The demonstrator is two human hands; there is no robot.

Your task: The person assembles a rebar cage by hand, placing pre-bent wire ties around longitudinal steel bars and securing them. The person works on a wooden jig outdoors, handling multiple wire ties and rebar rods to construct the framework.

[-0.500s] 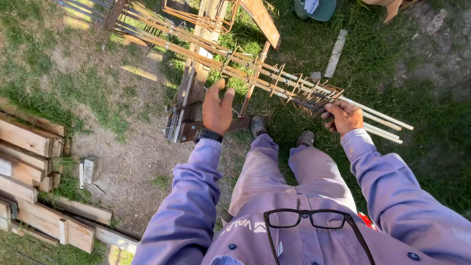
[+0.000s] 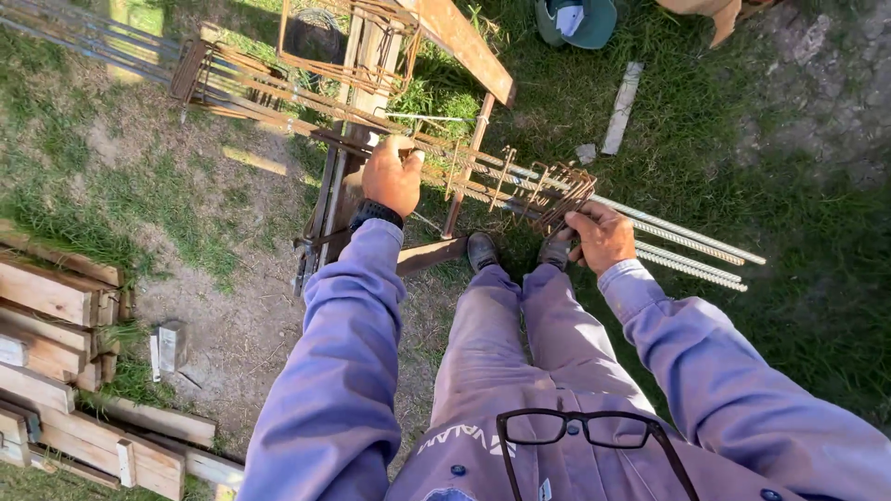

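A long rusty rebar cage (image 2: 483,172) with square stirrups lies across a wooden trestle (image 2: 353,158) in front of me. My left hand (image 2: 392,176) grips the bars of the cage right above the trestle; a dark watch sits on the wrist. My right hand (image 2: 601,237) holds a bunched group of stirrups (image 2: 561,190) near the cage's right end. Bare ribbed bar ends (image 2: 687,249) stick out to the right beyond that hand. Both arms wear lilac sleeves.
Stacked wooden planks (image 2: 56,371) lie at the lower left on patchy grass and dirt. A green cap (image 2: 575,20) rests on the grass at the top. A pale wood strip (image 2: 620,107) lies right of the trestle. Glasses (image 2: 594,431) hang on my shirt. My shoes (image 2: 483,250) stand under the cage.
My left hand has risen from the trestle top onto the cage bars. The right hand stays at the bunched stirrups.
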